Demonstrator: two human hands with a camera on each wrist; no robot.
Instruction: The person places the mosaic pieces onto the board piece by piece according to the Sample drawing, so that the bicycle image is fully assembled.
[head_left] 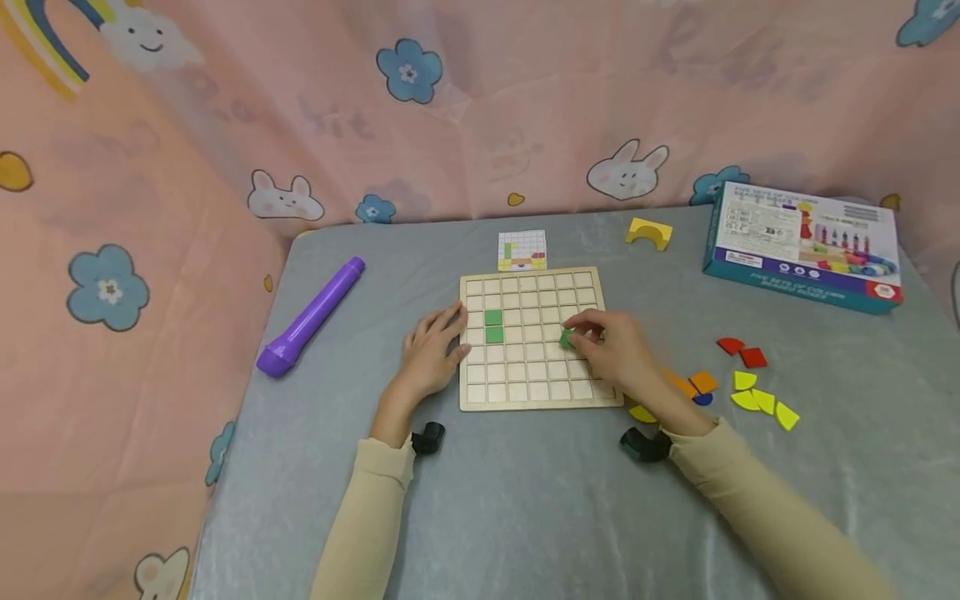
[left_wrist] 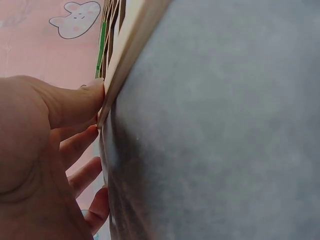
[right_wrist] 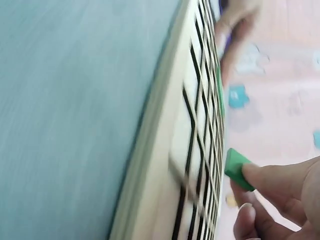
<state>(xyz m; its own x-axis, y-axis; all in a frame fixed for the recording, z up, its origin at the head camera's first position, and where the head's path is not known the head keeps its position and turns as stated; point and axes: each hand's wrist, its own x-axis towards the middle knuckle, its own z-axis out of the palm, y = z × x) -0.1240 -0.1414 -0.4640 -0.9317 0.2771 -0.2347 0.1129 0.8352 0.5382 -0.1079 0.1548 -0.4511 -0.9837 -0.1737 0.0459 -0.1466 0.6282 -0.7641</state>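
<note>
A wooden grid board (head_left: 525, 375) lies flat on the table, with two green square tiles (head_left: 493, 326) set in neighbouring cells of one column near its left side. My left hand (head_left: 429, 354) rests at the board's left edge, thumb and fingertips touching the rim with the fingers spread. Over the right part of the board, my right hand (head_left: 617, 350) pinches another green square tile (right_wrist: 238, 169) between thumb and fingers. In the right wrist view that tile is held just above the grid. Behind the board lies a small pattern card (head_left: 522, 250) with a coloured grid.
Yellow, red (head_left: 753, 357), orange (head_left: 703, 382) and blue pieces lie right of the board, some partly behind my right forearm. A yellow arch block (head_left: 649, 233) and a toy box (head_left: 802, 246) stand at the back right. A purple microphone-shaped toy (head_left: 311, 318) lies at the left.
</note>
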